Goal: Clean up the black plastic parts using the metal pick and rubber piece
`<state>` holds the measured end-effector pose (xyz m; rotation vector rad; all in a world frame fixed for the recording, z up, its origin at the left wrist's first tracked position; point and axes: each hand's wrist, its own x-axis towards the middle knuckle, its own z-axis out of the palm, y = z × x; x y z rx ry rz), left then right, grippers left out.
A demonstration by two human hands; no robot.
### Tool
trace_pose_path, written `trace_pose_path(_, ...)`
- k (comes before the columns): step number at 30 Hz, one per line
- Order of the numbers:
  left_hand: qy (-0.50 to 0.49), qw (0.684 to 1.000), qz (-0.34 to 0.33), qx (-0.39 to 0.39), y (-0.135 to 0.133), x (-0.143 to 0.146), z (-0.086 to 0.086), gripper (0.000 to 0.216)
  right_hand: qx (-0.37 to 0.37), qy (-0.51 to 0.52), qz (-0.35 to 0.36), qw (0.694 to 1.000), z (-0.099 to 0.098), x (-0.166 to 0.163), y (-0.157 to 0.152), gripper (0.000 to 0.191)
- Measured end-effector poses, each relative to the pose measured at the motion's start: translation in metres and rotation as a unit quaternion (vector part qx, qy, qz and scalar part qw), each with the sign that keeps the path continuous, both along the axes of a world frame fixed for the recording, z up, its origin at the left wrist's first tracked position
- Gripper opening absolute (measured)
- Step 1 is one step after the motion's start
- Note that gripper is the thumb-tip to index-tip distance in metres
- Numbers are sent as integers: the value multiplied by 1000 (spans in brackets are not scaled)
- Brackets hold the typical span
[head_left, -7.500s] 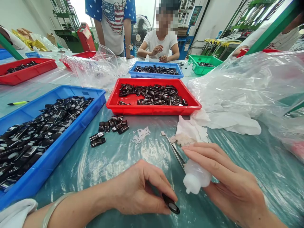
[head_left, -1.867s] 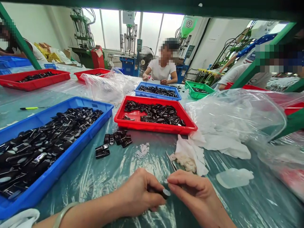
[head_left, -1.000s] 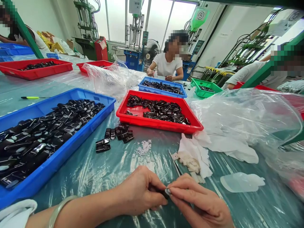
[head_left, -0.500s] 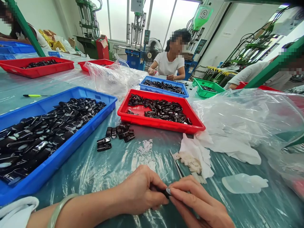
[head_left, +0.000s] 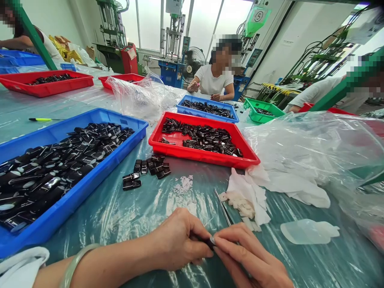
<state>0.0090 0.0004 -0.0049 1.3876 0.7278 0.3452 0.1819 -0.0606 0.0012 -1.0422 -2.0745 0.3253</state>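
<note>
My left hand [head_left: 180,240] is closed round a small black part [head_left: 207,242], mostly hidden by the fingers, with one end poking out between thumb and forefinger. At that end the fingertips of my right hand [head_left: 249,254] are pinched together on the part, near a pale spot. Metal tweezers [head_left: 222,206] reach out from behind my right hand, pointing away from me; whether that hand also grips them I cannot tell. Beyond my left hand, a scatter of small white scraps [head_left: 183,185] lies on the plastic-covered table [head_left: 120,224]. Several black parts [head_left: 156,165] form a loose group farther off.
A blue tray [head_left: 90,188] of black parts stands at left, a red tray [head_left: 204,157] of similar parts ahead. White cloths [head_left: 249,196], a translucent bottle [head_left: 309,232] and clear plastic bags [head_left: 312,148] lie at right. A co-worker [head_left: 213,80] sits across the table.
My hands have hardly moved and keep hold of the same black part. Across the table, the co-worker's one hand has risen slightly.
</note>
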Motion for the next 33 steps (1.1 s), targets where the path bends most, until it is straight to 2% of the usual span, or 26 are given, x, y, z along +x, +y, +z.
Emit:
trace_pose_path(10, 7, 1000, -3, 22, 1, 0, 1, 16, 21, -9, -8, 1000, -2, -2, -1, 28)
trace_pose_path(12, 14, 1000, 3, -4, 1, 1, 2, 14, 0, -18, -4, 1000, -1, -1, -1, 30)
trace_pose_path(15, 32, 996, 21, -85, 3, 2, 6, 17, -48, -8, -21, 999, 1, 2, 0, 34)
trace_pose_path(21, 9, 982, 42, -183, 7, 1, 13, 32, -45, 39, -77, 995, 2, 4, -1, 37)
trace_pose_path(28, -14, 977, 38, -211, 6, -1, 12, 40, -74, 49, -82, 993, -2, 5, -2, 39)
trace_pose_path(33, -17, 977, 33, -209, 5, 0, 11, 42, -65, 35, -70, 995, -4, 6, -2, 38)
